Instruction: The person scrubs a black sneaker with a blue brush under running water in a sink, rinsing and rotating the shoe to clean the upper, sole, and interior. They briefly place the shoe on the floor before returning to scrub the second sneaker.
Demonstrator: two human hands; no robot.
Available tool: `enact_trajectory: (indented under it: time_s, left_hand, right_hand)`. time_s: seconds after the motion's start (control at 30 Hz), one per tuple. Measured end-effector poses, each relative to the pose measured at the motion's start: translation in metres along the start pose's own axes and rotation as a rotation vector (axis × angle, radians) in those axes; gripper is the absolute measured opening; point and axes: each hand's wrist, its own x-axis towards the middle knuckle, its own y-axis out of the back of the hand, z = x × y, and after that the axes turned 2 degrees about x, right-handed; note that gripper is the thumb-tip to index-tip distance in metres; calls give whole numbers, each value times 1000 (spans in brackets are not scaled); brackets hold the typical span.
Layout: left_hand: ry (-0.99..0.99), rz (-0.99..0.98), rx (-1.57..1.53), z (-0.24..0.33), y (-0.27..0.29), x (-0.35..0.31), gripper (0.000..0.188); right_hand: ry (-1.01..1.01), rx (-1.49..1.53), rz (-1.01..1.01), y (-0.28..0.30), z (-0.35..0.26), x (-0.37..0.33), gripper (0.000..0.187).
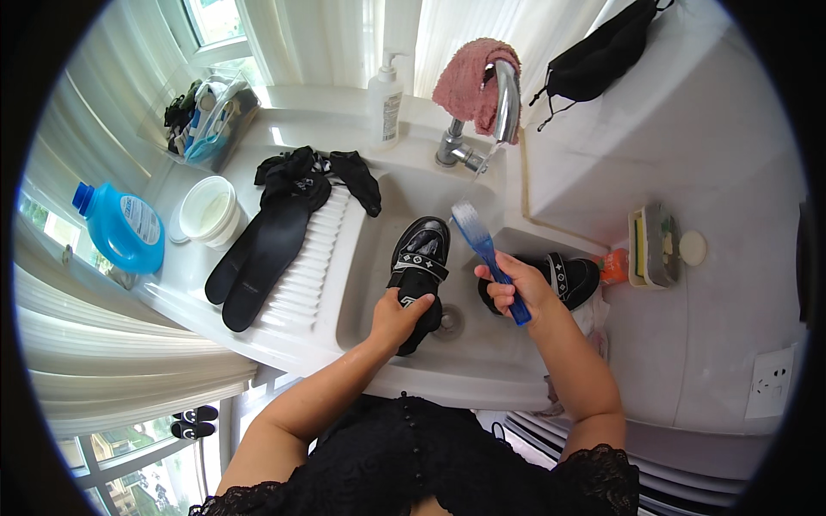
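Note:
My left hand [397, 316] grips a black shoe [423, 243] by its heel end, holding it over the sink basin [366, 258]. The shoe has a patterned strap across it and whitish wet patches on its toe. In my right hand [527, 288] is a blue scrub brush [482, 241], its pale bristles raised near the shoe's toe but apart from it. A second black shoe [575, 279] with a similar strap rests at the basin's right side, partly hidden behind my right hand. Water seems to run from the chrome faucet [508, 103] beyond the brush.
Two black insoles [267, 258] and crumpled black cloth [297, 172] lie on the ribbed washboard. Around them stand a white tub [211, 211], a blue detergent bottle [129, 228], a pump bottle [385, 103] and a clear bin [211, 120]. A pink towel [469, 77] drapes the faucet; a sponge holder [656, 245] is right.

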Motion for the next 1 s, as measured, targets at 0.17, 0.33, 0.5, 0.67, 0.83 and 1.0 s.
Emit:
enact_trajectory:
  time_s: [0.17,0.33,0.5,0.67,0.83,1.0]
  left_hand:
    - [-34,-36,9,8,-5,-1,55]
    - [-11,-2,-43,-1,-5,1,61]
    - [-12,42,-14,9,-1,-4,61]
    - [-47,74,-7,-2,5,0,64]
    - [-41,98,-15,-14,5,9,68]
    - [-32,94,5,-9,8,10,70]
  right_hand:
    - [61,44,14,-1,-8,7,28]
    - [30,38,51,-17,-8,7,27]
    - [0,78,76,-19,-16,22,28]
    - [99,-232,173,-32,-13,18,30]
    - [171,-395,290,-30,-6,8,34]
    - [253,-572,312,-28,-2,8,42]
